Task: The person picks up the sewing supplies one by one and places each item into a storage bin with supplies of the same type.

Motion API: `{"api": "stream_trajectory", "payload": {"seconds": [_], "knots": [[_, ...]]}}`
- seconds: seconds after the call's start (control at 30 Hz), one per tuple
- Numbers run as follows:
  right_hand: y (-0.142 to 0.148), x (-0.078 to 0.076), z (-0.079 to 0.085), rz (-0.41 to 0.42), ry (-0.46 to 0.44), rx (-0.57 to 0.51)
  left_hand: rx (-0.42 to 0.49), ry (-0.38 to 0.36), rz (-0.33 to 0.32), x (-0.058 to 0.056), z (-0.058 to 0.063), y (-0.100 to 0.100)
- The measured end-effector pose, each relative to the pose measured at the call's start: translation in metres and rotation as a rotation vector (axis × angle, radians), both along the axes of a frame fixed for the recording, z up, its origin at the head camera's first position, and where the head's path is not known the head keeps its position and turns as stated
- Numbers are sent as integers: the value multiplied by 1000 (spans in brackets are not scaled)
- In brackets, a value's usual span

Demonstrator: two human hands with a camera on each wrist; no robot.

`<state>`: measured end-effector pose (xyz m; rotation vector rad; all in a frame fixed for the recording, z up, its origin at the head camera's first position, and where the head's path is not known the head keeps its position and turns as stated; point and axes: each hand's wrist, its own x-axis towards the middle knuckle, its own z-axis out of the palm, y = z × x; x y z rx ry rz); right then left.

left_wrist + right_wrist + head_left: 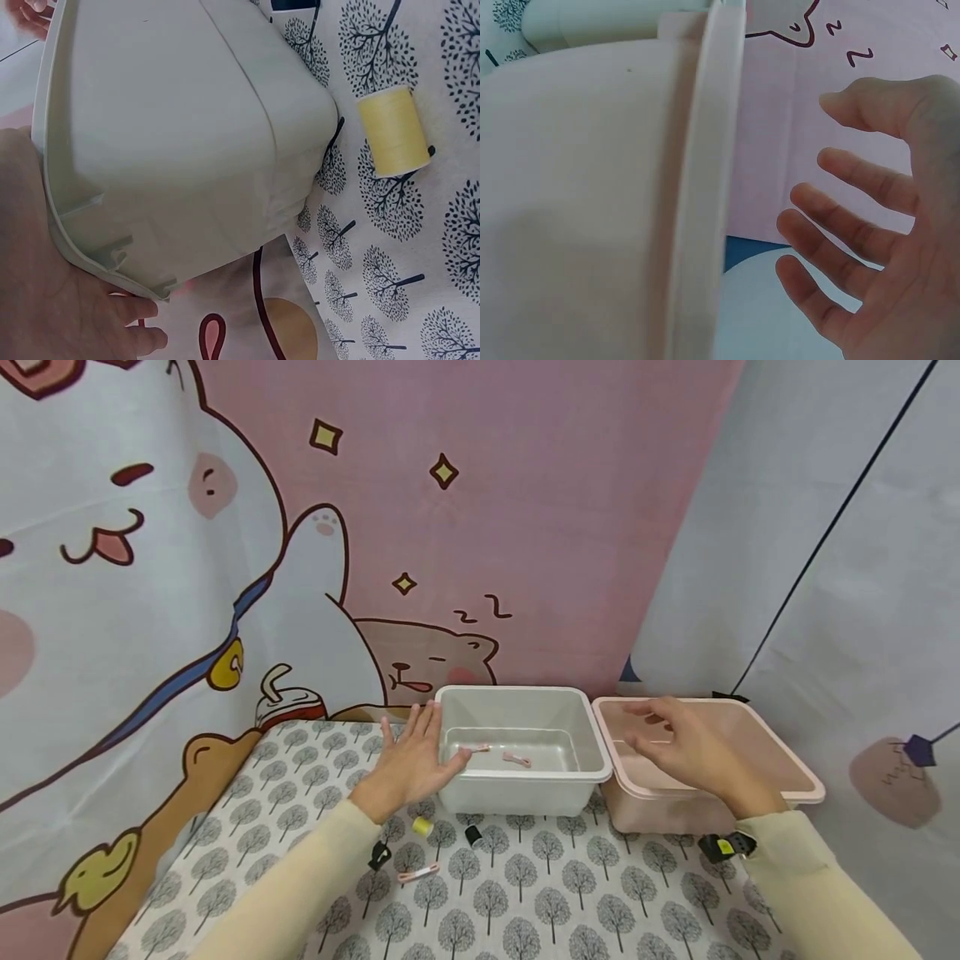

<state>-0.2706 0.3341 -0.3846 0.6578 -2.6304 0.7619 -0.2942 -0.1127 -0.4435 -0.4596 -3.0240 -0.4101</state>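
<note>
My left hand (pixel 411 766) rests at the left rim of a white plastic bin (pixel 517 795), its fingers extended and spread. In the left wrist view, that palm lies along the bin's rim. Two small pink clip-like pieces (pixel 517 760) lie on the bin's floor. My right hand (pixel 688 752) is held over a pink plastic bin (pixel 667 814) with loosely bent fingers apart. The right wrist view shows nothing between those fingers. In front of the white bin lie a yellow thread spool (pixel 394 131) and a black spool (pixel 473 836).
A slim pink-and-white piece (pixel 417 873) and a small black object (pixel 379 856) lie near the left forearm. The tree-print tablecloth (pixel 551 906) spreads under everything. Behind the bins hangs a cartoon-printed cloth (pixel 555 527). The two bins stand side by side.
</note>
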Motion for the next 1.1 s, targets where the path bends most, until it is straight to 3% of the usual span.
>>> {"api": "stream_trajectory", "payload": {"seconds": [0.33, 0.47, 0.9, 1.1], "knots": [[-6, 23, -15, -71, -44, 29, 4, -3, -5, 2, -1, 2], [-13, 30, -21, -97, 8, 41, 6, 3, -8, 1, -1, 2], [-37, 44, -33, -47, 226, -13, 5, 6, -10, 0, -3, 2], [-49, 50, -38, -28, 233, -35, 18, 15, -5, 0, -3, 0]]}}
